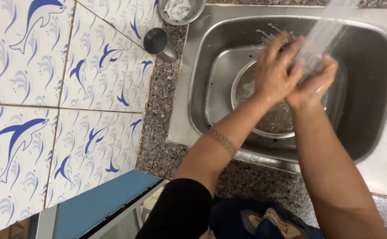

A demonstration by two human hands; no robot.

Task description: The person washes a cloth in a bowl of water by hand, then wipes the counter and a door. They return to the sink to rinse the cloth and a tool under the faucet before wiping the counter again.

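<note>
Left hand (276,73) and right hand (314,84) pressed together under water (322,33); steel sink (370,66)

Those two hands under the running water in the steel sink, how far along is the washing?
Midway, it seems. Done: the stream of tap water is running and both hands look wet. In hand: the left hand and right hand are pressed together under the stream, above a round steel bowl in the stainless steel sink. Left: the water is not off; no towel shows.
</note>
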